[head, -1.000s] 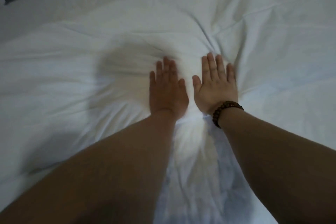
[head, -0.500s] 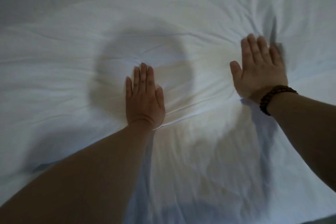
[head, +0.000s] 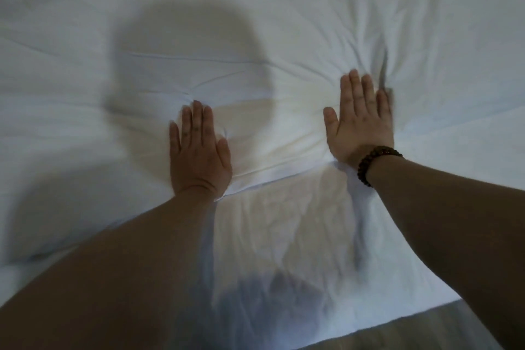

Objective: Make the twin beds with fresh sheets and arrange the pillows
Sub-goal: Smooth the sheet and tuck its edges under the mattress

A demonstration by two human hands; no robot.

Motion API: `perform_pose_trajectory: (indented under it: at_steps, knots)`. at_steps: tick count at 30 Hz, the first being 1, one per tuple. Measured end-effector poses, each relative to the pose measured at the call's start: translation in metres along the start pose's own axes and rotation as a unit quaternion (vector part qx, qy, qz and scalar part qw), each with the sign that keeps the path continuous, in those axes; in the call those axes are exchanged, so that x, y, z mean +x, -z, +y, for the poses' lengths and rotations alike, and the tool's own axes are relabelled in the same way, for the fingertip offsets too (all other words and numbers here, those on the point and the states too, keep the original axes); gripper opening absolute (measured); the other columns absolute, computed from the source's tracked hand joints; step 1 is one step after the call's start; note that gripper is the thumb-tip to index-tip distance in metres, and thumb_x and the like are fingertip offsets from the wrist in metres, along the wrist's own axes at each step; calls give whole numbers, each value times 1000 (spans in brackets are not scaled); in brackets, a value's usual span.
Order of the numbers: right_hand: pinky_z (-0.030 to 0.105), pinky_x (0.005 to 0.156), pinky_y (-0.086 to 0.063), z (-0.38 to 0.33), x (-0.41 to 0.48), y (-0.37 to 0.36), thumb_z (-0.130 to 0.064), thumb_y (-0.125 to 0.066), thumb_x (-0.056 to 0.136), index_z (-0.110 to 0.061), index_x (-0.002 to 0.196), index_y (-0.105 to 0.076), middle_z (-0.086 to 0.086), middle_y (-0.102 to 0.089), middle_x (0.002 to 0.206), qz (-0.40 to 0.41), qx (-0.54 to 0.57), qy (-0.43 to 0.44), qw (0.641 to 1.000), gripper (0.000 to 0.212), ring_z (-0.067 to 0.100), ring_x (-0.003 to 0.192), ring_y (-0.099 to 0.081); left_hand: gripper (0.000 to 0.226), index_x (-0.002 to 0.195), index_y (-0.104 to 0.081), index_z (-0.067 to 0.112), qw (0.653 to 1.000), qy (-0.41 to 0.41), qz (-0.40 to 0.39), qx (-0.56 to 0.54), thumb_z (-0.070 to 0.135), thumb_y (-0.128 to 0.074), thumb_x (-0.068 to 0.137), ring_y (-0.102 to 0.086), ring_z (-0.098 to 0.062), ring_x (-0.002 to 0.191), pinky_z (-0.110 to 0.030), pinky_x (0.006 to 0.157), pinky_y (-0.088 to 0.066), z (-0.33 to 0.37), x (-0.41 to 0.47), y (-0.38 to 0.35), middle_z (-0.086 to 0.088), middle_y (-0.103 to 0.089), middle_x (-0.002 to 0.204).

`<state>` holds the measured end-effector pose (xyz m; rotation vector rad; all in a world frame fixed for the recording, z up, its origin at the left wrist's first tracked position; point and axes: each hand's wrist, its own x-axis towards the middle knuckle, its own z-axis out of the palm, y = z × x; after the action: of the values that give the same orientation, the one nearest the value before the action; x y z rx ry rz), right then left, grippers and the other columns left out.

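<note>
Both hands lie flat, fingers straight, pressing the white sheet (head: 284,37) near the bed's near edge, the left hand (head: 199,153) well apart from the right hand (head: 359,122).

Seen on my remote feed, both hands lay flat on the sheet (head: 284,23) spread over the bed (head: 355,321), well apart. The left hand (head: 199,150) sat left of centre and nearer me, while the right hand (head: 359,125) lay to its right and a little farther up. A bracelet (head: 375,163) ringed the right wrist. A fold (head: 284,176) in the sheet ran between the two wrists. A shadow (head: 184,45) fell on the sheet beyond the left hand. The floor (head: 426,329) showed at near right, past the bed's edge.
</note>
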<state>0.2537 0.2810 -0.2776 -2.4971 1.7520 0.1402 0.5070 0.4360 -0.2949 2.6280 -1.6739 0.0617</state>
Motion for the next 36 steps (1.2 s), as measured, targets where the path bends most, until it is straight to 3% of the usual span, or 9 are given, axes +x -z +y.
perform_pose_trajectory:
  at_steps: [5,10,14,17,20,25,28,32,36]
  knots:
    - [45,124,4,-1,0,6,-55,2,100,-17,158,9,-2,16,166,-22,6,-4,1000,70,18,153,14,74,157,-21,-2,989,135,-27,-60,37,-25,94,-18,-37,152,-54,123,-16,60,11,19,-20,-17,165]
    - [46,124,3,5,1,-2,-53,-3,101,-15,159,7,0,14,166,-6,21,13,1000,70,19,153,14,72,160,-7,2,996,14,-34,-79,39,-24,100,0,-29,156,-47,126,-5,167,19,13,-16,-2,168]
    - [47,124,1,9,1,-12,-51,-11,103,-13,160,0,3,4,168,27,51,29,998,69,21,154,6,70,160,-3,3,999,23,-22,-10,39,-21,103,1,-28,156,-48,126,-5,171,12,-4,-15,0,168]
    - [43,124,5,21,3,-11,-51,-12,104,-14,160,3,2,9,167,19,71,90,993,69,19,154,9,68,160,-5,3,1000,30,-4,2,39,-20,104,-2,-27,156,-48,125,-8,174,12,-4,-14,-3,168]
    - [36,124,7,77,18,0,-50,-11,104,-16,159,5,-2,10,167,19,72,141,987,67,14,153,10,68,160,-10,3,998,57,-23,3,38,-22,103,-10,-29,155,-49,125,-10,183,13,1,-14,-10,168]
    - [34,123,10,208,55,12,-51,-8,103,-17,160,4,-2,10,167,46,35,99,993,67,13,153,10,72,157,-12,-4,978,207,-21,-33,41,-27,102,-9,-32,154,-49,124,-10,272,39,12,-19,-11,167]
    - [36,124,5,258,66,11,-52,-6,103,-17,160,3,-3,7,167,52,37,96,993,67,12,153,8,75,157,-11,-5,985,167,-14,-49,44,-21,102,-8,-33,154,-48,125,-10,352,54,12,-21,-10,166]
    - [33,124,8,287,76,6,-45,-12,105,-12,160,0,1,6,167,78,67,107,989,65,14,153,8,73,158,6,1,999,38,-27,1,45,-7,102,9,-27,155,-46,126,-1,448,70,5,-13,9,168]
    - [28,121,10,306,82,6,-39,-13,105,-11,160,1,1,8,167,83,93,114,986,63,13,153,9,68,160,4,9,999,-20,-26,28,41,-6,102,12,-23,155,-47,125,2,483,81,-1,-7,11,168]
